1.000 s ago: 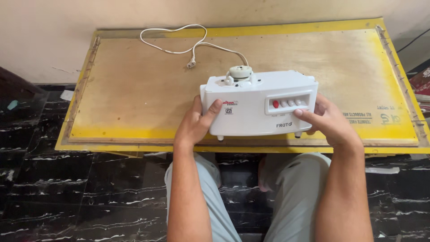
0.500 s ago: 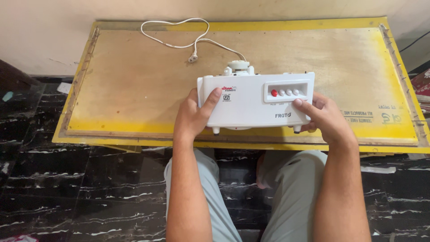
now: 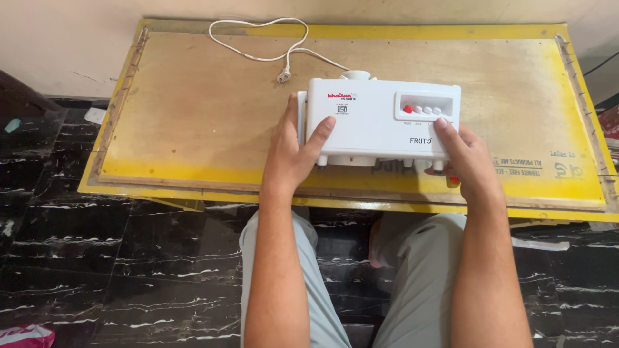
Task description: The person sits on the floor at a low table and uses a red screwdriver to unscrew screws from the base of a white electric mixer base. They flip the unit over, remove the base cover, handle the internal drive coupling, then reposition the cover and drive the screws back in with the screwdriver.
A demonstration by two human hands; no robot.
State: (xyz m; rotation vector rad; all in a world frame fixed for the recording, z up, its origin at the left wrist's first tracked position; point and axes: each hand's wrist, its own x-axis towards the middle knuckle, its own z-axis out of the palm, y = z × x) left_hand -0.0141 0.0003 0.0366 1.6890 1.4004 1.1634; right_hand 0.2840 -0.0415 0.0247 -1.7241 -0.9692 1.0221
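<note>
Black marble flooring with white veins surrounds a low wooden bench (image 3: pixel 193 103) edged in yellow, pushed against a plain pale wall. On the bench's near middle sits a white box-shaped appliance base (image 3: pixel 380 122), its front face turned up toward the camera. That face carries a small red logo and a square grey mark at upper left, dark lettering at lower right, and a recessed control panel (image 3: pixel 422 107) at upper right with one red button beside several white ones. A white power cord (image 3: pixel 258 38) loops behind it, its plug (image 3: pixel 282 77) lying on the wood. The left hand (image 3: pixel 290 158) grips the base's left end, fingers wrapped onto the face. The right hand (image 3: pixel 467 158) holds the lower right corner, fingers pressed on it. Faint printed text marks the bench's right yellow border.
</note>
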